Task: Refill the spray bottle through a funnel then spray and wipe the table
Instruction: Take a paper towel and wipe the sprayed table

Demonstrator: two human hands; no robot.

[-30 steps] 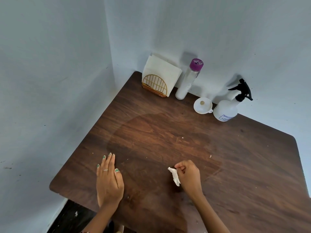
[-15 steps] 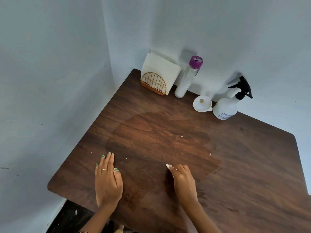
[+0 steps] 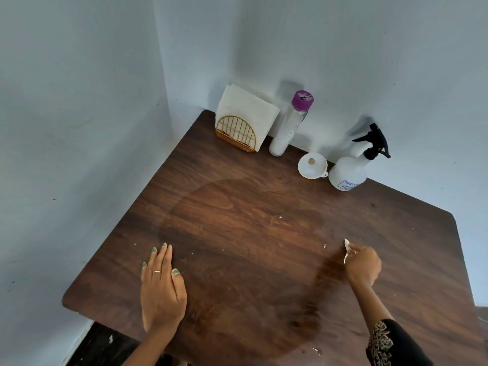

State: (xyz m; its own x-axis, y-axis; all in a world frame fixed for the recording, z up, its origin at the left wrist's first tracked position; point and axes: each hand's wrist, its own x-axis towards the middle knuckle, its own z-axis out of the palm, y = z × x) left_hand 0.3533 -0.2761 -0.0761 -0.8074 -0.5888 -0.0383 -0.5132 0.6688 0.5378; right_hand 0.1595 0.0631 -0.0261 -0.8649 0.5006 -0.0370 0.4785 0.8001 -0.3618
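Note:
My right hand (image 3: 362, 264) is closed on a small crumpled white tissue (image 3: 346, 247) and presses it on the dark wooden table (image 3: 250, 207) at the right of a wide damp patch. My left hand (image 3: 161, 286) lies flat on the table near the front left edge, fingers together, holding nothing. The white spray bottle (image 3: 348, 173) with a black trigger head stands at the back by the wall. Just left of it a white funnel (image 3: 311, 165) rests on the table.
A gold wire napkin holder (image 3: 236, 133) with white napkins stands in the back corner. Beside it is a tall clear bottle (image 3: 290, 125) with a purple cap. Small white tissue crumbs dot the table. Walls close the left and back sides.
My right hand has swept the tissue from the table's middle front over to the right. The left hand has stayed flat in place.

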